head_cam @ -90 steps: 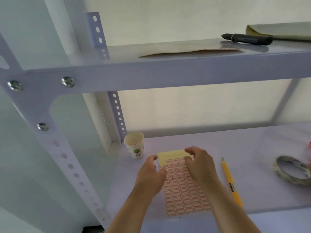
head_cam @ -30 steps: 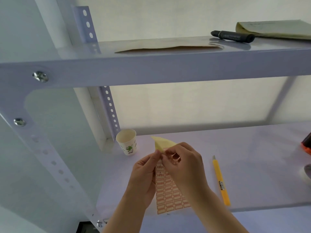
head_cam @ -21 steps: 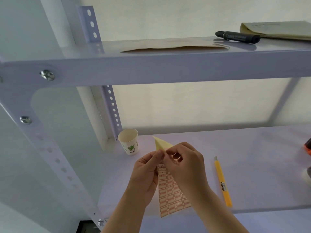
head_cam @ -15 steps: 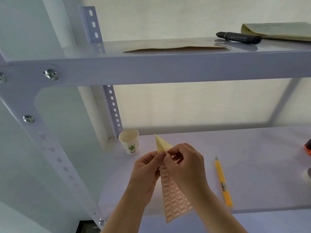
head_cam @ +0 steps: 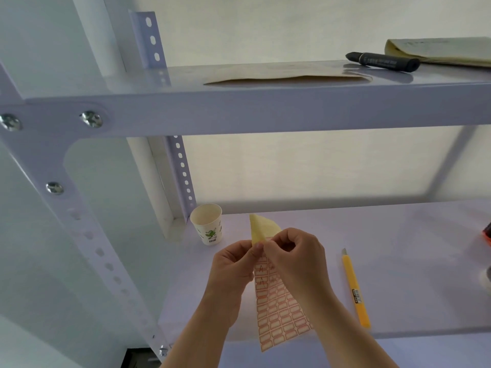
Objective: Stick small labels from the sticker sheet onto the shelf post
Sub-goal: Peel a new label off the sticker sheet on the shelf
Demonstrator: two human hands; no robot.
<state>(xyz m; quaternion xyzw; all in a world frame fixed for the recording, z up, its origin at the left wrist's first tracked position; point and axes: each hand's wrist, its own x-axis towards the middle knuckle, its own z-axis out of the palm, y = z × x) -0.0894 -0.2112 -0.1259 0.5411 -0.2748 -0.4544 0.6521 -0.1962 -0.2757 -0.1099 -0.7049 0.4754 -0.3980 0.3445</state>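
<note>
Both hands, left hand and right hand, pinch the sticker sheet top; a hasty peel could tear the label.

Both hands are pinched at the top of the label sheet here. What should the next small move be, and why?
Probably peel one small label free: the right hand pinches at the top rows of the red-bordered sticker sheet held by the left hand, and the perforated white shelf post shows no label.

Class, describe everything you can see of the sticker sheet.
The sticker sheet is thin paper with rows of small red-bordered labels; a few near the top bear a handwritten A. Its yellowish top end curls back. It is held up over the lower shelf, pinched near the top by the left hand and right hand.
</note>
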